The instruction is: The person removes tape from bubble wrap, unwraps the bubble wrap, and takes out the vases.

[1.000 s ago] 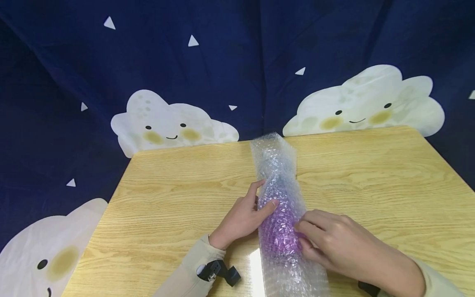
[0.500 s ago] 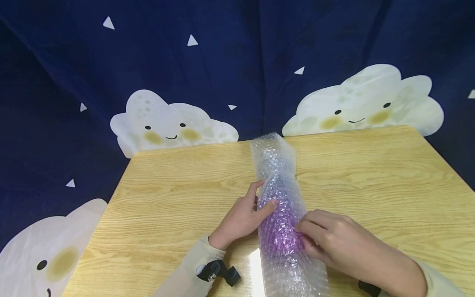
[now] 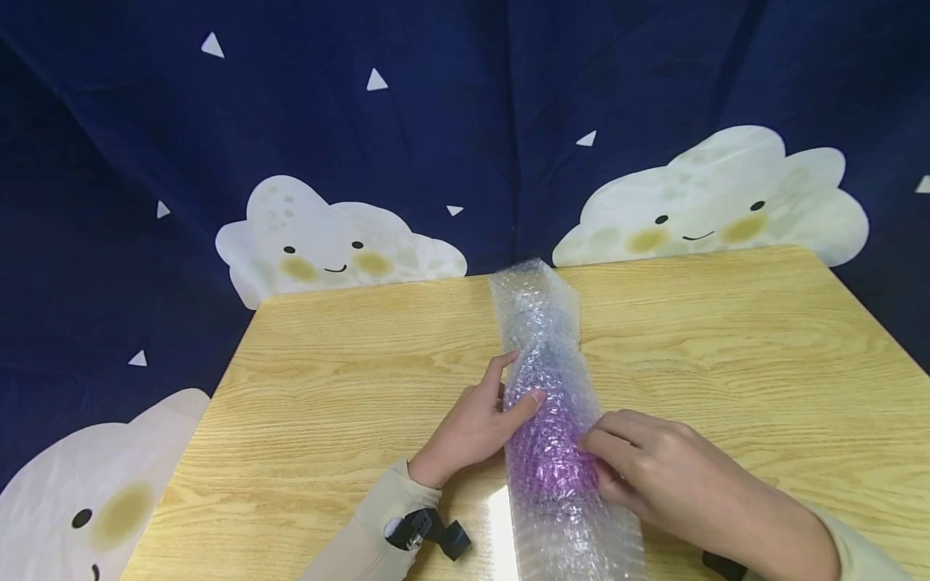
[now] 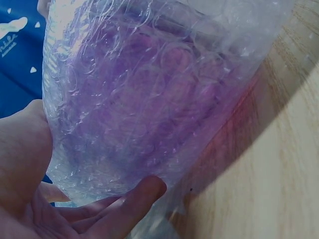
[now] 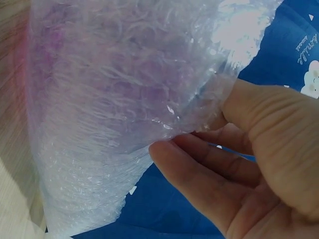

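Observation:
A long sleeve of clear bubble wrap (image 3: 534,315) lies lengthwise on the table, bulging around a purple see-through object (image 3: 555,468). The kind of object inside cannot be made out through the bubbles. My left hand (image 3: 475,424) holds the bundle from its left side, thumb on top and fingers along the edge; the left wrist view shows the fingers (image 4: 134,204) against the wrap. From the right, my right hand (image 3: 654,468) pinches the side of the bubble wrap beside the purple part. In the right wrist view the fingertips (image 5: 167,149) meet the film, and the thumb tip is partly behind it.
The wooden table (image 3: 349,363) extends to both sides of the bundle. Behind it hangs a dark blue curtain (image 3: 436,121) printed with clouds and small white triangles. A black device (image 3: 429,528) is strapped at the left wrist. The wrap's near end runs out of the head view.
The right thumb has slid slightly inward and is now more hidden at the wrap's edge. The left hand and the bundle stay in place.

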The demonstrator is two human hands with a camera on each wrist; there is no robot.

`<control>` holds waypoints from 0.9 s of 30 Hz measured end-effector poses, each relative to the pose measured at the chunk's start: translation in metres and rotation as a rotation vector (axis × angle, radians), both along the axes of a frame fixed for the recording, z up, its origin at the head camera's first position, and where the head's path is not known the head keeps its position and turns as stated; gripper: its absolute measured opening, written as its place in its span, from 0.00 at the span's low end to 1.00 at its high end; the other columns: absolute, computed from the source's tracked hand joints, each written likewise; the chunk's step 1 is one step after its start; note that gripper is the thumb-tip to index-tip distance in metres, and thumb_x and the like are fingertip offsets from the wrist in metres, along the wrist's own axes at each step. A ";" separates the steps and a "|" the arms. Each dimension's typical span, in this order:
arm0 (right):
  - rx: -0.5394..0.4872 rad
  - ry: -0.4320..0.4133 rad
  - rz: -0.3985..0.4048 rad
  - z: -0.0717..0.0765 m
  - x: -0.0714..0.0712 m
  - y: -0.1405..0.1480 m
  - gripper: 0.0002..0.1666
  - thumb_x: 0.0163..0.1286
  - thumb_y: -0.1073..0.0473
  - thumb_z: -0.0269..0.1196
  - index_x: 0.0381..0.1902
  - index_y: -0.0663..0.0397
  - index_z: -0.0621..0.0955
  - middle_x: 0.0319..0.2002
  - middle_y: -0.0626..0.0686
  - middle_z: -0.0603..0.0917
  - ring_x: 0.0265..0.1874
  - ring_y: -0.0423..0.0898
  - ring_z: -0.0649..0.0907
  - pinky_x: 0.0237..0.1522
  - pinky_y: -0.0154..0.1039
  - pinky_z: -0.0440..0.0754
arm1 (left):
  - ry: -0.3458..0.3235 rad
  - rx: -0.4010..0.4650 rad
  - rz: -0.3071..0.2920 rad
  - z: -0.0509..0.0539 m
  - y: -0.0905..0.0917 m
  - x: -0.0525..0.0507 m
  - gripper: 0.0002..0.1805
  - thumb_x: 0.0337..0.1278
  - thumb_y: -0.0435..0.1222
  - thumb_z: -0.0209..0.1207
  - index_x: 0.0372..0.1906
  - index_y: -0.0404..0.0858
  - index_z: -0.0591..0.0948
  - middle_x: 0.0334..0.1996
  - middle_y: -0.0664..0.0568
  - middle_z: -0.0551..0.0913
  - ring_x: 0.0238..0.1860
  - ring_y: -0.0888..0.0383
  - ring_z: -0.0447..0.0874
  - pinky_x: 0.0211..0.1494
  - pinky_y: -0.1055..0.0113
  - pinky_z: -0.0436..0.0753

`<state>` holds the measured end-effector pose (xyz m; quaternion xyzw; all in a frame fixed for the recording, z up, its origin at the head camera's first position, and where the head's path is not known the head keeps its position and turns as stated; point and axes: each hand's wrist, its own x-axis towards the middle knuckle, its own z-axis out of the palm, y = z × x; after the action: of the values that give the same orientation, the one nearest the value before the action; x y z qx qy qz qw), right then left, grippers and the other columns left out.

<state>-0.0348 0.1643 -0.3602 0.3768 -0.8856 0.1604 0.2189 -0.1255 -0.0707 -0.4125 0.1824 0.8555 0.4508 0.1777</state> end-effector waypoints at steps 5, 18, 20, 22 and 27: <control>0.009 -0.007 -0.015 0.000 0.001 0.001 0.16 0.53 0.60 0.75 0.41 0.48 0.89 0.39 0.43 0.89 0.37 0.40 0.89 0.39 0.34 0.89 | 0.005 -0.005 0.002 0.000 0.000 0.000 0.41 0.69 0.63 0.55 0.81 0.57 0.57 0.47 0.47 0.90 0.37 0.64 0.89 0.42 0.69 0.86; -0.017 0.047 -0.045 0.001 0.000 -0.001 0.07 0.66 0.57 0.65 0.39 0.46 0.88 0.34 0.39 0.85 0.30 0.32 0.82 0.32 0.25 0.83 | 0.011 -0.002 -0.007 0.000 0.000 0.000 0.41 0.70 0.63 0.55 0.81 0.57 0.56 0.52 0.43 0.89 0.41 0.62 0.91 0.46 0.67 0.88; -0.020 0.046 -0.049 0.001 0.000 -0.001 0.06 0.66 0.57 0.65 0.38 0.46 0.88 0.33 0.39 0.85 0.29 0.31 0.81 0.31 0.24 0.82 | 0.017 -0.008 -0.006 -0.001 0.000 0.000 0.41 0.70 0.63 0.55 0.81 0.57 0.57 0.51 0.44 0.90 0.41 0.62 0.90 0.46 0.67 0.88; -0.024 0.048 -0.055 0.001 0.000 -0.001 0.07 0.66 0.58 0.64 0.38 0.46 0.88 0.33 0.38 0.84 0.29 0.30 0.79 0.30 0.23 0.81 | 0.020 -0.010 -0.005 -0.001 0.000 0.000 0.41 0.70 0.63 0.54 0.81 0.57 0.57 0.50 0.44 0.90 0.40 0.62 0.90 0.46 0.67 0.87; -0.032 0.056 -0.069 0.002 0.000 -0.001 0.08 0.67 0.57 0.62 0.39 0.47 0.88 0.31 0.38 0.83 0.27 0.28 0.76 0.27 0.20 0.78 | 0.016 -0.008 -0.002 -0.001 -0.001 0.000 0.41 0.70 0.64 0.54 0.81 0.57 0.57 0.47 0.46 0.90 0.38 0.63 0.89 0.45 0.67 0.87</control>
<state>-0.0350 0.1636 -0.3585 0.3470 -0.8889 0.1562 0.2549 -0.1256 -0.0717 -0.4132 0.1860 0.8585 0.4458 0.1722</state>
